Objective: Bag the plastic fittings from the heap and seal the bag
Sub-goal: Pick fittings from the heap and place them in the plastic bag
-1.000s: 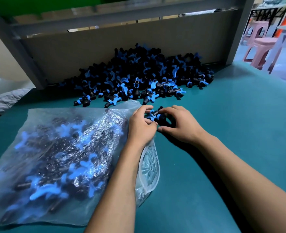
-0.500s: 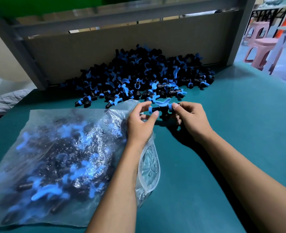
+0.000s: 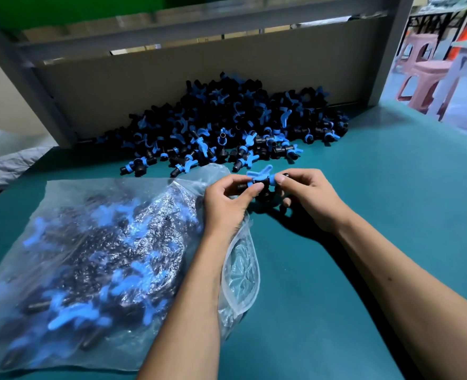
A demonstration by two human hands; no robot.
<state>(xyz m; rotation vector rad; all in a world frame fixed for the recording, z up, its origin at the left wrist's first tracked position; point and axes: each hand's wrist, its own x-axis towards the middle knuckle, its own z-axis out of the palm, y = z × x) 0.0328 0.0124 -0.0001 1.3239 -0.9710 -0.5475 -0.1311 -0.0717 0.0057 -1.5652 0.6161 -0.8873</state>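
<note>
1. head view: left hand (image 3: pixel 228 204) and right hand (image 3: pixel 308 196) both pinch a black-and-blue fitting (image 3: pixel 262 181) just above the bag (image 3: pixel 89 242) mouth, near the heap (image 3: pixel 227 124).
2. it looks light, rigid and smooth; hold the barrel ends, not the blue wing.

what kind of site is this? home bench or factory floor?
Most likely a small factory packing station. A big loose heap of identical black-and-blue fittings lies on a green workbench with a grey metal frame, a clear bag is already well filled with them, and plastic stools stand beyond.
</note>
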